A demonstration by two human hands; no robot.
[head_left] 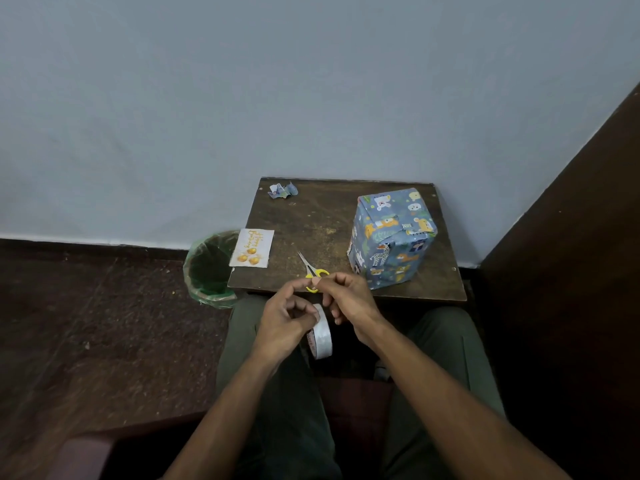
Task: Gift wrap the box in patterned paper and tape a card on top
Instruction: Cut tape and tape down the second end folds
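The wrapped box (pixel 392 239) stands on the tabletop's (pixel 322 216) right side; the card (pixel 252 248) overhangs its left edge. Left hand (pixel 284 322) grips the tape roll (pixel 321 336); right hand (pixel 346 297), fingers curled, pinches its end above the scissors (pixel 313 270).

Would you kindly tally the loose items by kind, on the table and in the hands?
Wrapped box: 1
Card: 1
Scissors: 1
Paper scrap: 1
Tape roll, held by the left hand: 1
Total: 5
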